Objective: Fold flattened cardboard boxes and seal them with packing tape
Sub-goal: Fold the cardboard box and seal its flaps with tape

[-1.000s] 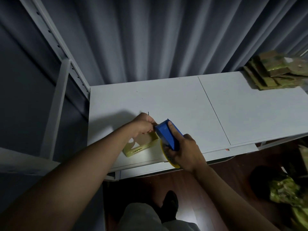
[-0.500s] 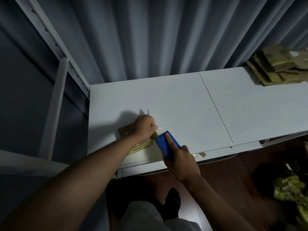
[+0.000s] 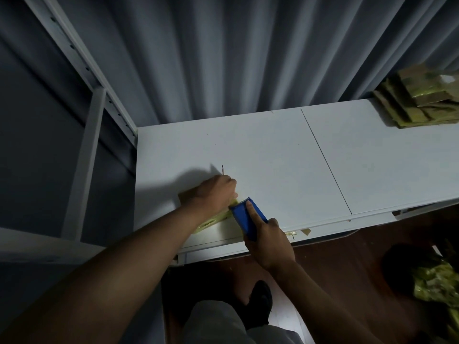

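Nearest, the right hand (image 3: 267,240) grips the blue tape dispenser (image 3: 248,218), index finger along its top, likely to steer its blade. Just beyond, the left hand (image 3: 217,194) presses down on the small cardboard box (image 3: 211,220) at the white table (image 3: 285,157) front edge, steadying it; finger curl unclear. Far right lies a stack of flattened boxes (image 3: 417,108).
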